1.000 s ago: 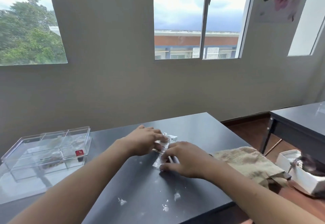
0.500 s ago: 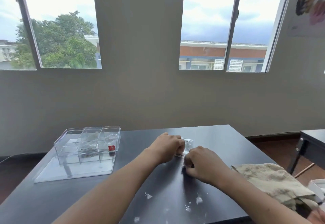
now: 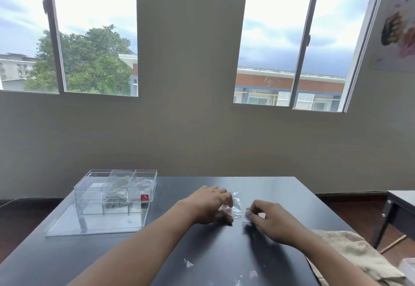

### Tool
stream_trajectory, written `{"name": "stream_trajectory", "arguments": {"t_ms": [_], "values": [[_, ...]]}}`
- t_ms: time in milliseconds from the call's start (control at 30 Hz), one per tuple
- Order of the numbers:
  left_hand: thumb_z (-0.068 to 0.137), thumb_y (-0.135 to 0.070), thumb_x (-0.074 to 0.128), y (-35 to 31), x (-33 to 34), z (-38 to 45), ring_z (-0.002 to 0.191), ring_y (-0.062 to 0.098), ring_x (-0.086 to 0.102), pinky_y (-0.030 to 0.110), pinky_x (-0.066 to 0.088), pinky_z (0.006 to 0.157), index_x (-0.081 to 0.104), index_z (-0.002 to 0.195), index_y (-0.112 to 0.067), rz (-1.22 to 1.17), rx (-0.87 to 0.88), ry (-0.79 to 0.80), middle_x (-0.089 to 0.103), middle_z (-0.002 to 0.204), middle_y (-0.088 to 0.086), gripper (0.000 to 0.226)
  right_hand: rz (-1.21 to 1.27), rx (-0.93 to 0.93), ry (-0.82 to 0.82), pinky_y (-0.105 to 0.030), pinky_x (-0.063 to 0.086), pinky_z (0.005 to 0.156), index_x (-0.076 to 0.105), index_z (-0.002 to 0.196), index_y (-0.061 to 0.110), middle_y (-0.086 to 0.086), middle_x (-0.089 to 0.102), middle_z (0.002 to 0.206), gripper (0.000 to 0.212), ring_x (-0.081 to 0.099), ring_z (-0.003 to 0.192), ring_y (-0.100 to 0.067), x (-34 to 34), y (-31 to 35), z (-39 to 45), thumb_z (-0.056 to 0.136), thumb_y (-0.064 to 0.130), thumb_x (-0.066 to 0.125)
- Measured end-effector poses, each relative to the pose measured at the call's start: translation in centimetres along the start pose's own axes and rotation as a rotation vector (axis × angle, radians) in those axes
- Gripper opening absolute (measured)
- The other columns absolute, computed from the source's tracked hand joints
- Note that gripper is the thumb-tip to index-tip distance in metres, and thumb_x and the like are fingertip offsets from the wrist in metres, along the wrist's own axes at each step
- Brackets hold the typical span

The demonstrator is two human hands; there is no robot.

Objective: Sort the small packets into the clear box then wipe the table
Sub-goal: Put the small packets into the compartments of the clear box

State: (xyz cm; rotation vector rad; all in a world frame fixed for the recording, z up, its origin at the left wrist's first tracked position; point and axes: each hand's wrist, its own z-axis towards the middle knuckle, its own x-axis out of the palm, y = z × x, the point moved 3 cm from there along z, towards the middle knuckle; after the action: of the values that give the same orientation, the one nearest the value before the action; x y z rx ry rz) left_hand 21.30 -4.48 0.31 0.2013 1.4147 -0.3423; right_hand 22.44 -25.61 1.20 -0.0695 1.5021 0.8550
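Observation:
On the dark table (image 3: 157,252) my left hand (image 3: 207,203) pinches a small clear packet (image 3: 235,206) at the table's middle. Just to its right, my right hand (image 3: 269,222) holds another small clear packet (image 3: 247,215) between fingers and thumb. The two hands are a short gap apart. The clear divided box (image 3: 116,186) stands at the far left of the table, with a red label on its front and some packets in its compartments. Its flat clear lid (image 3: 94,222) lies under and in front of it.
A beige cloth (image 3: 354,256) lies at the table's right edge. Small white scraps (image 3: 188,263) are scattered on the near part of the table. A second dark table (image 3: 402,200) stands to the right, across a gap of floor. The wall is just behind the table.
My hands have drawn apart, each with a piece of clear packet. The camera view has swung left and up, so the clear box now sits nearer the middle.

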Motion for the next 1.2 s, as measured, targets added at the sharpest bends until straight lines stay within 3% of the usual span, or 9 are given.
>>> {"name": "stream_trajectory", "arguments": {"t_ms": [100,167,267,400,533,633,833,1033,1200], "values": [[0.089,-0.062,0.063,0.2,0.3,0.4,0.122,0.022,0.05,0.036,0.04,0.101,0.059,0.13,-0.027,-0.017,-0.01,0.032,0.058,0.128,-0.001,0.054,0.001,-0.015,-0.009,-0.013,0.042,0.061,0.064,0.088,0.021,0.008,0.075,0.102,0.02,0.053,0.058,0.007,0.1,-0.1,0.1,0.099,0.037,0.058],[0.092,-0.055,0.064,0.2,0.6,0.6,0.12,0.022,0.052,0.035,0.042,0.102,0.063,0.126,-0.025,-0.043,-0.009,0.004,0.06,0.124,0.0,0.046,0.002,-0.021,-0.008,-0.013,0.042,0.06,0.064,0.087,0.023,0.008,0.075,0.1,0.019,0.053,0.057,0.008,0.0,-0.2,0.1,0.099,0.037,0.058],[0.098,-0.041,0.061,-0.1,0.9,0.7,0.117,0.023,0.055,0.034,0.043,0.102,0.066,0.122,-0.019,-0.027,0.024,-0.065,0.064,0.12,0.003,0.032,0.036,-0.013,-0.016,-0.018,0.048,0.065,0.064,0.082,0.025,0.011,0.073,0.081,0.019,0.057,0.061,0.002,-0.4,-0.4,0.3,0.098,0.036,0.059],[0.103,-0.021,0.047,-0.8,1.1,0.4,0.106,0.031,0.06,0.04,0.048,0.09,0.064,0.108,-0.011,0.103,0.031,-0.151,0.064,0.11,0.009,0.021,0.102,0.008,-0.053,-0.015,0.046,0.059,0.067,0.081,0.02,0.008,0.071,0.067,0.019,0.056,0.056,0.001,-0.8,-0.2,0.9,0.097,0.029,0.063],[0.099,-0.024,0.05,-0.8,0.5,-0.2,0.1,0.032,0.063,0.04,0.051,0.076,0.066,0.102,-0.015,0.065,-0.016,-0.203,0.066,0.104,0.006,0.019,0.174,0.032,-0.149,-0.01,0.042,0.053,0.07,0.079,0.021,0.011,0.068,0.069,0.019,0.056,0.054,0.004,-0.9,0.4,1.6,0.096,0.028,0.067],[0.094,-0.024,0.053,0.9,-0.1,-1.3,0.09,0.031,0.068,0.037,0.049,0.075,0.067,0.094,-0.02,0.124,0.011,-0.245,0.071,0.095,0.001,0.015,0.2,0.014,-0.235,-0.012,0.045,0.053,0.07,0.075,0.021,0.01,0.07,0.068,0.022,0.06,0.057,0.0,-1.1,1.6,2.5,0.095,0.031,0.069],[0.1,-0.022,0.059,5.0,-4.8,-8.0,0.075,0.02,0.064,0.031,0.047,0.067,0.069,0.093,-0.025,0.128,0.005,-0.713,0.07,0.082,-0.005,0.013,0.269,-0.122,-0.328,-0.013,0.049,0.054,0.072,0.075,0.028,0.015,0.072,0.074,0.015,0.065,0.065,-0.005,-1.7,6.7,5.3,0.089,0.031,0.076],[0.096,-0.032,0.071,13.8,-9.4,-18.7,0.085,0.013,0.072,0.033,0.055,0.076,0.079,0.104,-0.028,0.193,-0.285,-0.964,0.078,0.096,-0.013,0.012,0.422,-0.27,-0.307,-0.017,0.052,0.05,0.072,0.084,0.023,0.004,0.074,0.076,0.013,0.069,0.058,-0.014,-0.3,15.3,10.3,0.085,0.031,0.082],[0.09,-0.035,0.075,21.1,-8.1,-25.2,0.093,0.012,0.073,0.033,0.055,0.079,0.08,0.106,-0.036,0.183,-0.594,-0.866,0.077,0.104,-0.018,0.016,0.451,-0.411,-0.209,-0.013,0.047,0.049,0.075,0.077,0.024,0.004,0.076,0.071,0.012,0.073,0.057,-0.01,3.7,23.3,13.9,0.082,0.028,0.085]]}}
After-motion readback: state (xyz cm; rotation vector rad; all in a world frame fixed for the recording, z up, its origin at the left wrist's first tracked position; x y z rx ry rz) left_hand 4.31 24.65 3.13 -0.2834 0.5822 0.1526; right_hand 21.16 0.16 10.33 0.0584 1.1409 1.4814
